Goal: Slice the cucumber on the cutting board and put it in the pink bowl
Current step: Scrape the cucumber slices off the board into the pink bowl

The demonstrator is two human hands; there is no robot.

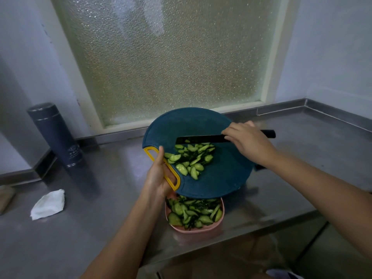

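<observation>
Transfer step: left grip [159,178] clasped the tilted cutting board [191,125] over the pink bowl [193,229]; right grip [247,140] clasped the knife [201,139], next needing to sweep cucumber slices [191,160] down.

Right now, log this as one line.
left hand grips cutting board over pink bowl | right hand holds knife | slices on board, in bowl

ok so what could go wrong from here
Cucumber slices pushed by the knife could miss the pink bowl, which is narrower than the cutting board and already quite full. The knife's tip points toward the left hand on the yellow handle. The bowl sits near the counter front edge and could be knocked off.
</observation>
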